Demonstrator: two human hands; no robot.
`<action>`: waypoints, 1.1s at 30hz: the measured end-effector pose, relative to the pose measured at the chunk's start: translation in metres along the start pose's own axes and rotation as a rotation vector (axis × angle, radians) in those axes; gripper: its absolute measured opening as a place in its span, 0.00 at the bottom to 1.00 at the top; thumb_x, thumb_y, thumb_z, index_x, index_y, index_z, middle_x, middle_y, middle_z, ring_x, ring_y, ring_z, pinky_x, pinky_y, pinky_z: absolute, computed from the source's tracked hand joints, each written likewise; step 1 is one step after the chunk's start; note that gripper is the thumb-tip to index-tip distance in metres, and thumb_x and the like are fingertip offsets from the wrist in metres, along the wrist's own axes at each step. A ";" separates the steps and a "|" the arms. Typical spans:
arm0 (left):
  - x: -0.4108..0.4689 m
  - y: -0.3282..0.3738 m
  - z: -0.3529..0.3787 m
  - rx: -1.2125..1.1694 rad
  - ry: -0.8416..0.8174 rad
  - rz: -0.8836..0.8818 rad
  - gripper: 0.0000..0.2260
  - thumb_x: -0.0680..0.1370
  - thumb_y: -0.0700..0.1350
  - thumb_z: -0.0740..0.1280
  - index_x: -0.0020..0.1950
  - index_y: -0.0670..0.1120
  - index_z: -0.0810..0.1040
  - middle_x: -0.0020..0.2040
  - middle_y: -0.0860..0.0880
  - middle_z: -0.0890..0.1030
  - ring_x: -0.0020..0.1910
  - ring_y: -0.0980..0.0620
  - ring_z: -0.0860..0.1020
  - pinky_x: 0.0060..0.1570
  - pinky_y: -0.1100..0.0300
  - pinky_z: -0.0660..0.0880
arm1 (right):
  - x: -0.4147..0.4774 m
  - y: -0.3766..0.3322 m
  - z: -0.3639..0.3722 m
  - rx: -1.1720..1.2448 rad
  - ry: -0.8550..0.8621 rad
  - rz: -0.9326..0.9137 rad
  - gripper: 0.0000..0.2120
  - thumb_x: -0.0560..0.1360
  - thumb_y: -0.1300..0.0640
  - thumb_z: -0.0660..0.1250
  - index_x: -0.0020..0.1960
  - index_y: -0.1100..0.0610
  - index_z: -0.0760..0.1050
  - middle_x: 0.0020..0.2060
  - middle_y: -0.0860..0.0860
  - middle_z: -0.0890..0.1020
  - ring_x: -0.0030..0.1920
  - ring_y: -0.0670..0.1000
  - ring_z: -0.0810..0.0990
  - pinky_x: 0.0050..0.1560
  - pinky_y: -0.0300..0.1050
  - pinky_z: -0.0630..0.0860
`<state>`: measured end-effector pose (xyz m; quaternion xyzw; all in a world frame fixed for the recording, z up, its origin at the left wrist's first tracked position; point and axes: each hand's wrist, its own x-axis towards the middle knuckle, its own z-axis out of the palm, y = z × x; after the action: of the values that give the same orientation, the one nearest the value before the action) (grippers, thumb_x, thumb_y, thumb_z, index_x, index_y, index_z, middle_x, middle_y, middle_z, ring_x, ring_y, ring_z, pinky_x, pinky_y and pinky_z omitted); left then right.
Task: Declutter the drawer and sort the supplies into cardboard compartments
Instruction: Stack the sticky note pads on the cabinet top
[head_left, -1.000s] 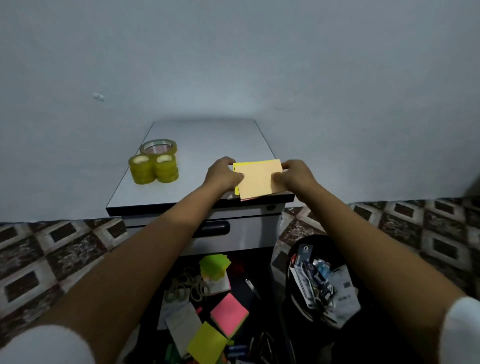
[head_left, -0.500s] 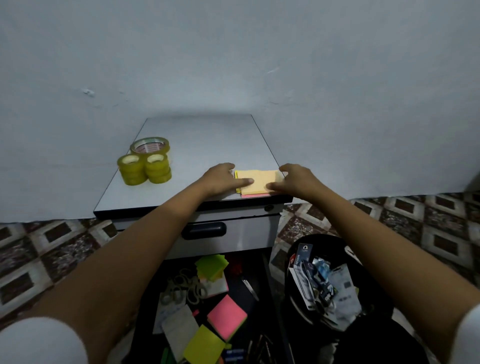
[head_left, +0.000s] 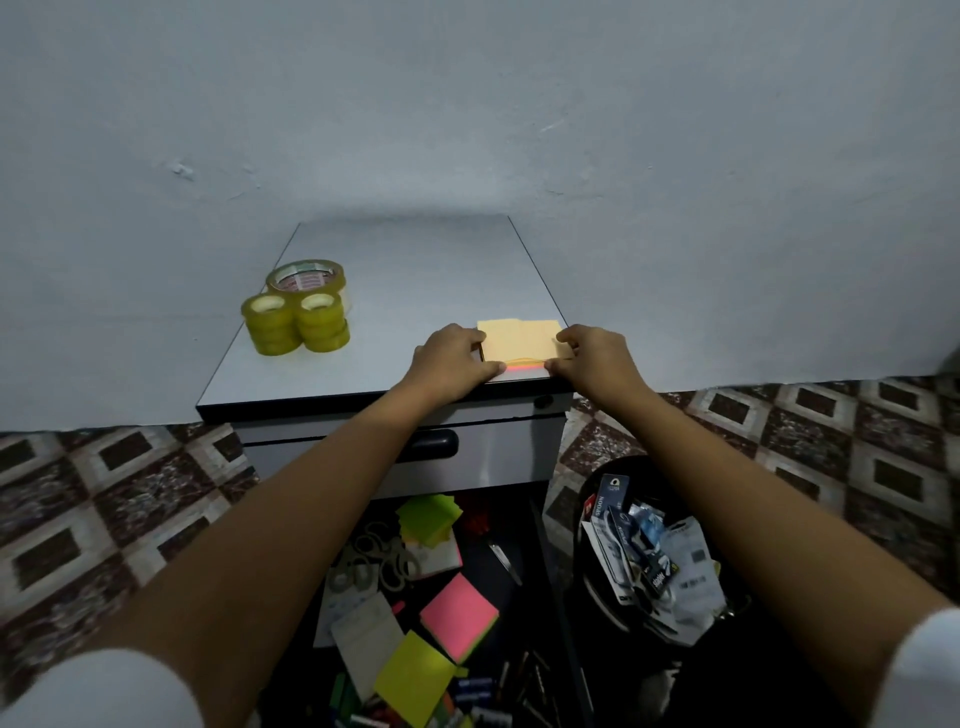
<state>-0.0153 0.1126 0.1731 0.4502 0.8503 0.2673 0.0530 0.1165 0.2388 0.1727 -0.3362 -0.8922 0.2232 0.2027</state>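
Sticky-note stack seemingly between both hands

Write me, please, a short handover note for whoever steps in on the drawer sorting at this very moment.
Left hand: fingers on the left edge of the note stack on the cabinet top.
Right hand: fingers on the stack's right edge. The stack lies flat near the front right corner.
Done: tape rolls stand on the cabinet top, left side; the bin on the floor holds packaging.
Left: the open drawer still holds loose pads, rubber bands, scissors and pens. No cardboard compartments are in view.
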 end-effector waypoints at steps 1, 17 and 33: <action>0.000 -0.001 0.000 -0.007 0.009 0.001 0.24 0.74 0.52 0.69 0.66 0.42 0.73 0.62 0.42 0.75 0.62 0.43 0.73 0.62 0.49 0.69 | 0.000 0.000 0.001 0.002 0.008 0.000 0.22 0.73 0.57 0.71 0.64 0.63 0.73 0.60 0.60 0.77 0.61 0.57 0.75 0.60 0.44 0.69; -0.131 -0.049 0.038 -0.303 0.235 0.123 0.17 0.75 0.48 0.67 0.60 0.42 0.78 0.51 0.49 0.77 0.51 0.56 0.74 0.52 0.70 0.68 | -0.125 0.000 0.060 0.212 -0.048 -0.086 0.21 0.71 0.58 0.72 0.63 0.58 0.75 0.54 0.57 0.76 0.54 0.52 0.76 0.53 0.37 0.70; -0.185 -0.213 0.158 -0.049 -0.325 -0.436 0.22 0.80 0.49 0.55 0.73 0.43 0.64 0.72 0.40 0.62 0.69 0.38 0.64 0.65 0.49 0.65 | -0.129 0.039 0.270 -0.203 -0.647 -0.044 0.27 0.78 0.52 0.57 0.76 0.50 0.55 0.73 0.61 0.56 0.70 0.63 0.60 0.68 0.54 0.64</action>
<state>-0.0113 -0.0669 -0.0964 0.2922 0.9007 0.1945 0.2559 0.0873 0.1050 -0.0964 -0.2469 -0.9351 0.2240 -0.1205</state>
